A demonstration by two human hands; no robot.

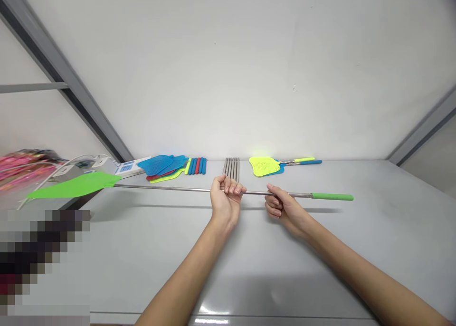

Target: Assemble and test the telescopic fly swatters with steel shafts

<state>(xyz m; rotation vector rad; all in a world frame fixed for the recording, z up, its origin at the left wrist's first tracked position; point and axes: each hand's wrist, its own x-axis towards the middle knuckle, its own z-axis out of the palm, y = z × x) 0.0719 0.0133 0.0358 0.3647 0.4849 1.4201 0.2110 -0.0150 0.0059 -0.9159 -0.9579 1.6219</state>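
Note:
A green fly swatter [178, 188] with a long metal rod is held level above the table. Its flat green head points left, and its green grip lies at the right end. My left hand [227, 197], palm up, has its fingers curled around the middle of the rod. Farther right, my right hand [281, 206] pinches the rod between thumb and fingers, a short way from the green grip. Just behind my left hand, several metal rods [231, 167] lie side by side on the table, their near ends partly hidden by its fingers.
Blue, red and yellow swatter heads [162, 167] are piled at the back left, beside a row of coloured grips [195, 166]. Swatters with yellow and blue heads [264, 166] lie back right. A white power strip [130, 167] and pink bundles [24, 171] are at the left. A wall rises behind the table [142, 259].

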